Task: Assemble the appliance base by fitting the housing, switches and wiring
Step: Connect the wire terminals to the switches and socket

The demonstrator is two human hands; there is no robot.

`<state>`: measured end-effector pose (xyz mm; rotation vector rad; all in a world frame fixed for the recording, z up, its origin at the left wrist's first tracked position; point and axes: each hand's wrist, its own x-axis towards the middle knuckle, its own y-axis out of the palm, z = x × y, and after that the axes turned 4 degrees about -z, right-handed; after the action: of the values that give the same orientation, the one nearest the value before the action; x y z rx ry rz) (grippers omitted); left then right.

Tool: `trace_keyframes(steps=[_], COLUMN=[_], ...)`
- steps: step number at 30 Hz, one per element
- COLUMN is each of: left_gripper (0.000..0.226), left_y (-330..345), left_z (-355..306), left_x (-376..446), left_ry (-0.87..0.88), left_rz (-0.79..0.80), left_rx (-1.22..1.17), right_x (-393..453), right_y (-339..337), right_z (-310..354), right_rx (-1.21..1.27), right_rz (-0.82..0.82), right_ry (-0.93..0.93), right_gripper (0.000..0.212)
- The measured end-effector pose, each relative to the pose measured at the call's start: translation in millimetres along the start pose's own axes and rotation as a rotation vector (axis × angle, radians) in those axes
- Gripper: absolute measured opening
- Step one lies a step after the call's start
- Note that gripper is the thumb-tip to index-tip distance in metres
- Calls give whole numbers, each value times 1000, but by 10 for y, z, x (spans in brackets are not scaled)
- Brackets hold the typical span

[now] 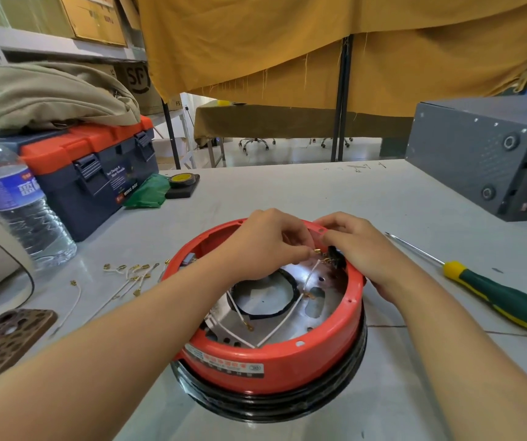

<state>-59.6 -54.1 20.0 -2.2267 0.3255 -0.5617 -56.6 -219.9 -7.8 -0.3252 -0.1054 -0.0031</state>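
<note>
A round red housing (274,361) sits upside down on a black base in front of me, its metal inside showing. White wires (274,332) with brass terminals run across the inside. My left hand (265,246) pinches the brass terminal of one white wire next to a black switch (335,257) set in the far right wall. My right hand (360,249) grips the housing rim beside that switch, its fingers curled over the outer wall.
Several spare wires with brass terminals (128,276) lie left of the housing. A green and yellow screwdriver (491,294) lies to the right. A water bottle (17,205), toolbox (93,173), tape roll (182,181), phone (4,338) and grey box (484,154) stand around.
</note>
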Motion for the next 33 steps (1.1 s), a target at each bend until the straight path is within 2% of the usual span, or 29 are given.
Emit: trace_keyframes(steps=[27,33], left_gripper=[5,6], left_y=[155,171], left_z=[-36,-57], left_x=[-9,-1], left_ry=[87,104], left_rz=[-60,-58], left_rx=[57,66], right_x=[30,41], right_y=[24,43], right_z=[-11,-48], right_rx=[-33,51], right_rz=[-31,56], right_ry=[-19,71], right_gripper=[21,21])
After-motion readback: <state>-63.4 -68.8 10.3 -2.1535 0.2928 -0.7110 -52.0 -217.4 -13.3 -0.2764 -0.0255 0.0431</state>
